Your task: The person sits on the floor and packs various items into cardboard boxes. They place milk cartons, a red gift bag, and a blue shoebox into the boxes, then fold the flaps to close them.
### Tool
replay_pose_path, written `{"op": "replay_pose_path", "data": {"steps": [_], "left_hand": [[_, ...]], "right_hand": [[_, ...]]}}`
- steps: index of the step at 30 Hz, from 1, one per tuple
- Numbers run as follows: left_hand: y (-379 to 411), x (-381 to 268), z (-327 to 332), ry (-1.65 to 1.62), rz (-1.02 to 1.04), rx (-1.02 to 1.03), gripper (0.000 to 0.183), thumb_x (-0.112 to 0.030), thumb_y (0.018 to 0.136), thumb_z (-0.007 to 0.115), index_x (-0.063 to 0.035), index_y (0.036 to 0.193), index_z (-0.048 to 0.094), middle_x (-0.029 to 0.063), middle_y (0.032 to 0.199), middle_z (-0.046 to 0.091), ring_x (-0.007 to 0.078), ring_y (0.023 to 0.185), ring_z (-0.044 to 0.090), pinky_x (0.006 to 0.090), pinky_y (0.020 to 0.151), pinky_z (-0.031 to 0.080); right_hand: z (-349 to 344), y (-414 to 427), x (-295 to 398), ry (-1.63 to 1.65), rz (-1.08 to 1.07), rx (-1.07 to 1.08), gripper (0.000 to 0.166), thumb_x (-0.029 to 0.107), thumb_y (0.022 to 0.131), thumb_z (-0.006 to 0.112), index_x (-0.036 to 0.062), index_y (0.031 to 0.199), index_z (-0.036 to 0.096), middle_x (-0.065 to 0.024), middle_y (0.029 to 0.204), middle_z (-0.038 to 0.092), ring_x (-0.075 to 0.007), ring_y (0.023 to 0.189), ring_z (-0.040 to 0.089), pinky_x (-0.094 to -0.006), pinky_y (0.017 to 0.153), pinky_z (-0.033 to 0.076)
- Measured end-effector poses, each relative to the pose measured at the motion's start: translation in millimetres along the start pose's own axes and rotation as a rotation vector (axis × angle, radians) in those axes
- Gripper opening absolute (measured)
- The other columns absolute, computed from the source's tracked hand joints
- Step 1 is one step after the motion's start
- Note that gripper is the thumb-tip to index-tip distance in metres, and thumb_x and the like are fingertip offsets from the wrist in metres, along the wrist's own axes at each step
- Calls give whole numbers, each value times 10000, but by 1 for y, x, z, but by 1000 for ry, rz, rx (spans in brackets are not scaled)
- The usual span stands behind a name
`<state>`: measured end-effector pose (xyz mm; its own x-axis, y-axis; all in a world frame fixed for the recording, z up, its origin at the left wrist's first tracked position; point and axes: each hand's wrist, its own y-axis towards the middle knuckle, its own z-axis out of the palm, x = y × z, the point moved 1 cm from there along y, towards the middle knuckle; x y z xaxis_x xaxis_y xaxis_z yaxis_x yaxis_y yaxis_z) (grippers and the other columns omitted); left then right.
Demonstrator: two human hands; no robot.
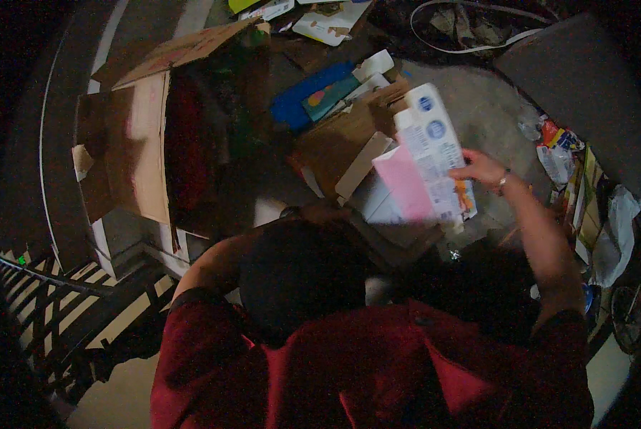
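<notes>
My right hand (pixel 479 169), with a band at the wrist, grips the right edge of a flattened white and pink printed carton (pixel 425 161). The carton is tilted and slightly blurred. A piece with orange print (pixel 464 197) lies under or beside its lower right edge. My left hand (pixel 328 213) is dim and blurred, left of the carton's lower end; its fingers and anything in them cannot be made out. Just beyond are a brown cardboard piece (pixel 328 145), a narrow tan cardboard strip (pixel 362 166) and a blue printed carton (pixel 312 96).
A large open cardboard box (pixel 149 155) stands at the left, its inside dark. Plastic wrappers (pixel 559 145) and a clear plastic bag (pixel 618 236) lie at the right. More flattened cartons (pixel 328 24) are at the top, near a bag with a pale rim (pixel 471 51). Dark metal bars (pixel 79 300) cross the lower left.
</notes>
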<state>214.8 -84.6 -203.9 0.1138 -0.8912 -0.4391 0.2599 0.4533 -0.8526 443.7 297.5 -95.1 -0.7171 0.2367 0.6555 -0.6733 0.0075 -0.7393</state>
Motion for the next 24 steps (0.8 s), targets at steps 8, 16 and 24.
{"op": "replay_pose_path", "data": {"steps": [8,16,24], "left_hand": [[-13,-27,11,-102,48,-146,575,-479,840,690,-30,1185,588,109,1084,650,234,934,633,351,786,517],[-60,-97,18,28,-27,-56,565,-465,840,694,-34,1192,598,102,1142,629,241,1032,598,395,875,466],[-57,-95,23,-316,218,53,497,-352,964,538,-59,1364,502,71,1419,470,199,1321,405,364,1102,312]], "right_hand": [[60,23,-5,-556,-241,-422,573,305,670,838,77,1119,564,-154,1083,561,-297,997,574,-371,858,471],[90,27,7,-601,-161,-397,1002,411,629,847,155,1444,324,-272,1413,333,-443,1312,331,-467,1087,310],[87,23,49,-994,223,-237,1055,742,661,645,142,1463,317,-297,1478,222,-459,1359,268,-488,1102,269]]}}
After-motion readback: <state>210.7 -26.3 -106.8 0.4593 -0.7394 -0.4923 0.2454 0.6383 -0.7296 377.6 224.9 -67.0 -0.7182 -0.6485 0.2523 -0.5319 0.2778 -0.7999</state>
